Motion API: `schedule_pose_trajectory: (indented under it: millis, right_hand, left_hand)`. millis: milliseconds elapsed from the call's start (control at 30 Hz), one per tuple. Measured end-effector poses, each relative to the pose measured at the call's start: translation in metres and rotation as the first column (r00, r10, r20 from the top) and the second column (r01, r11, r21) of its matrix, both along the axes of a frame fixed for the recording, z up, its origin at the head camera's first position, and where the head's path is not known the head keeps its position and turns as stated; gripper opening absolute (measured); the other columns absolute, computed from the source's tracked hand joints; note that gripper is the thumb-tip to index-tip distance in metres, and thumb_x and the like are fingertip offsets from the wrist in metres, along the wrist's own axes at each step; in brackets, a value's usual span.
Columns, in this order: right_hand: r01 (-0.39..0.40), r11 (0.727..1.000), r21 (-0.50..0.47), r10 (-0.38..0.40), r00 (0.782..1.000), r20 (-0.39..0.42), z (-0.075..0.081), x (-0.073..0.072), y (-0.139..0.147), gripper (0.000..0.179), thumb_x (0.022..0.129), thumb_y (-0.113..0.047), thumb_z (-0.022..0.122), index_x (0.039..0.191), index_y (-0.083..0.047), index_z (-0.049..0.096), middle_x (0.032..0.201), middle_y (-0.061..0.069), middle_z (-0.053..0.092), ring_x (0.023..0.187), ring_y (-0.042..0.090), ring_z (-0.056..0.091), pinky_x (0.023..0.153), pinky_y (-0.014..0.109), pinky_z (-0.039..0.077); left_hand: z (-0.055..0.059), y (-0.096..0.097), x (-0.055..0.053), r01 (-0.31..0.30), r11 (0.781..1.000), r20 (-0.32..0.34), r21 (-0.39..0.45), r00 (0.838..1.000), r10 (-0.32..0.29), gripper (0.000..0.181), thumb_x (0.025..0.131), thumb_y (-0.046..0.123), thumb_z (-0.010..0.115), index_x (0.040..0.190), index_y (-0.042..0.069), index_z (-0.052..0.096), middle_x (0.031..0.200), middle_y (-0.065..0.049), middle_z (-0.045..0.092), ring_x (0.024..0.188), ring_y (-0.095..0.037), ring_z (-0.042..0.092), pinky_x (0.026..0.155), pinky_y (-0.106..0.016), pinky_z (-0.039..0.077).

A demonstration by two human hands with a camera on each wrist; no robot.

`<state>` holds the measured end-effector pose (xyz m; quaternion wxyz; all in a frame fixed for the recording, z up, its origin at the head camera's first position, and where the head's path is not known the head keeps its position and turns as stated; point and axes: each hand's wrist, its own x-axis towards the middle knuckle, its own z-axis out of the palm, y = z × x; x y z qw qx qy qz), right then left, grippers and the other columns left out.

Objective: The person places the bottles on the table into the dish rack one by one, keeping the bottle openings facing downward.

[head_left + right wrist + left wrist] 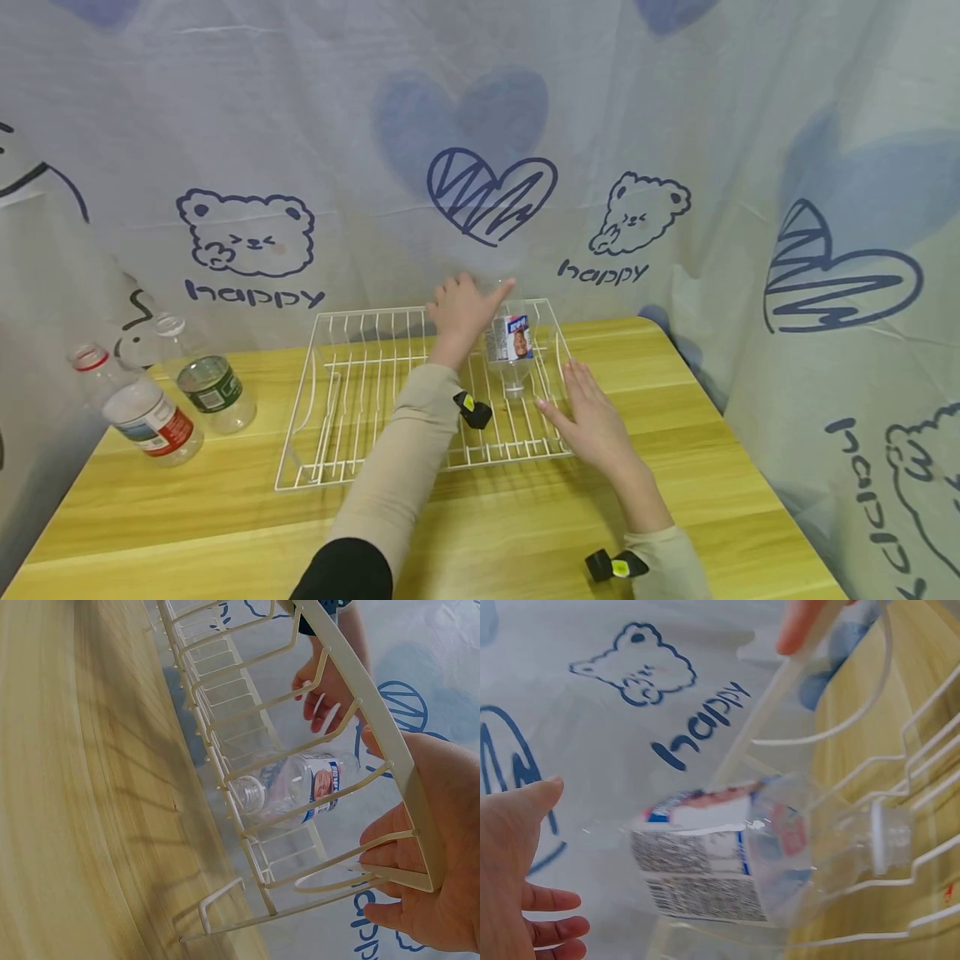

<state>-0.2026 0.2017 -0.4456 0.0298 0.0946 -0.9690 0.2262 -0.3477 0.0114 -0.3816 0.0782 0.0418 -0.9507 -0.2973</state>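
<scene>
A clear plastic bottle [516,337] stands upside down in the white wire dish rack [375,311], toward the right end, its neck lowered among the wires and its base uppermost. The left hand [461,312] is over the rack's back rim, beside the bottle's raised base, with thumb and fingers spread and a gap between them and the plastic. The right hand [596,421] is at the rack's right side, its fingers extended and touching the rim, its thumb held apart.

The bottle looks empty, so it should be very light and easily tipped. Its thin wall would likely dent under a hard squeeze, and the smooth plastic could slip in dry fingers. The labelled middle seems the best place for a light hold; the neck is stiffer but awkward to reach between the wires. The rack looks rigid, and its rim would offer a firm grip.

To the left of the rack, a red-ringed bottle [153,417] and a green-labelled bottle [210,385] stand on the wood-grain tabletop [697,500]. Behind the rack hangs a printed cloth [360,208].
</scene>
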Motion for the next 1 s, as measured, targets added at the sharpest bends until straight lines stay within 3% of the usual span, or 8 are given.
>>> schedule_pose_trajectory:
  millis: [467,800,1000]
  right_hand:
    - [-0.006,1.000,0.008,0.006,1.000,-0.001,-0.002,-0.001,0.001,0.087,0.097,-0.061,0.038,0.153,0.002,0.016,0.163,0.017,0.009,0.151,0.036,0.010,0.121,0.048,0.013]
    - [-0.003,0.999,0.053,0.004,1.000,-0.004,-0.001,-0.001,0.000,0.087,0.097,-0.062,0.037,0.153,0.002,0.018,0.163,0.017,0.008,0.152,0.035,0.008,0.122,0.049,0.012]
    - [-0.002,0.995,0.101,0.004,1.000,-0.013,-0.001,-0.001,-0.002,0.088,0.097,-0.063,0.036,0.153,0.002,0.018,0.163,0.018,0.009,0.152,0.036,0.008,0.122,0.049,0.013]
  left_hand:
    - [0.039,-0.016,0.033,0.039,0.999,-0.103,-0.007,0.994,-0.040,0.089,0.079,0.085,0.041,0.134,0.017,0.052,0.137,-0.011,0.052,0.125,-0.032,0.046,0.102,-0.056,0.035]
    - [0.053,-0.041,0.071,0.099,0.995,-0.174,-0.020,0.979,-0.101,0.078,0.084,0.077,0.044,0.133,0.017,0.053,0.137,-0.011,0.051,0.124,-0.034,0.044,0.101,-0.057,0.032]
    - [0.057,-0.059,0.096,0.106,0.994,-0.210,-0.018,0.972,-0.107,0.072,0.087,0.072,0.047,0.133,0.018,0.053,0.139,-0.011,0.050,0.127,-0.034,0.042,0.102,-0.058,0.032]
